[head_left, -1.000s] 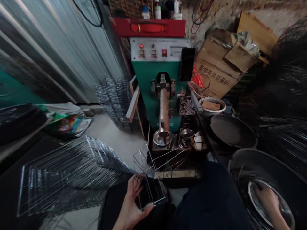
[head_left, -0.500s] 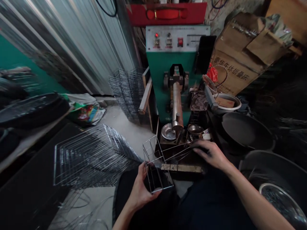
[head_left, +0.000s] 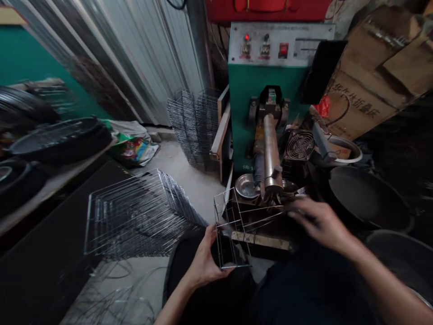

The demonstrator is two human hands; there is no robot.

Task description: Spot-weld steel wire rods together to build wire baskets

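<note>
Head view: I have the silvery, box-shaped wire frame [head_left: 231, 222] near the steel arm [head_left: 272, 151] of the green machine [head_left: 241, 113], its near end gripped in the left hand [head_left: 203, 266]. The right hand [head_left: 320, 221] bunches its fingers by the long wire ends; I cannot tell whether they pinch anything. I judge this an aligning step, calling for steady support. The brown cardboard box [head_left: 358, 97] reads "午休折叠床"; the panel's lettering is too small.

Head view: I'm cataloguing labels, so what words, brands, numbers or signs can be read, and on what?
"华午休折叠床": on the cardboard box.
Too small or blurred to read: marks on the control panel, lettering low on the green machine, print on the colourful bag.
</note>
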